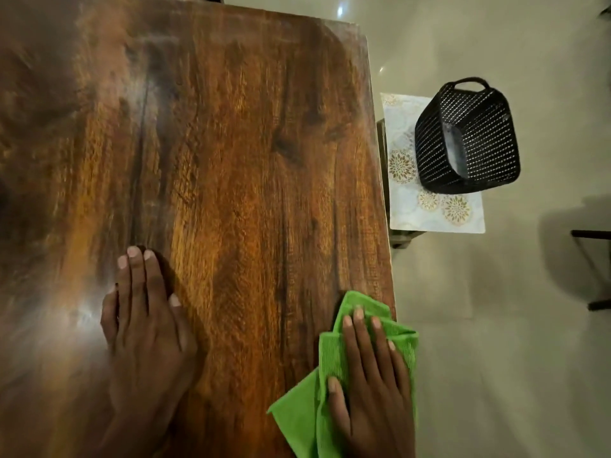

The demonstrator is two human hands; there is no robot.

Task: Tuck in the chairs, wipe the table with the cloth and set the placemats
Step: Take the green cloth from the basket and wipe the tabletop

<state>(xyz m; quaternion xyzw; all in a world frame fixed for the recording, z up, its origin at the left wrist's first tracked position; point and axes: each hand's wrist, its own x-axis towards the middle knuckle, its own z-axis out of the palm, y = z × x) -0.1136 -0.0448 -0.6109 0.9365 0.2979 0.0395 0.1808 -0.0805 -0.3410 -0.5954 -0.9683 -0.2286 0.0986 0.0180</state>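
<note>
A dark wooden table [231, 143] fills most of the head view. My right hand [370, 381] lies flat on a crumpled green cloth [297, 414] at the table's near right edge, part of the cloth hanging past the edge. My left hand [145, 328] rests palm down on the bare wood to the left, fingers together, holding nothing. A pale placemat [410, 206] with gold flower prints lies on a seat beside the table's right edge.
A black woven plastic basket [469, 137] stands on the placemat to the right of the table. Pale tiled floor [496, 325] runs along the right. A dark metal frame [595, 269] pokes in at the right border.
</note>
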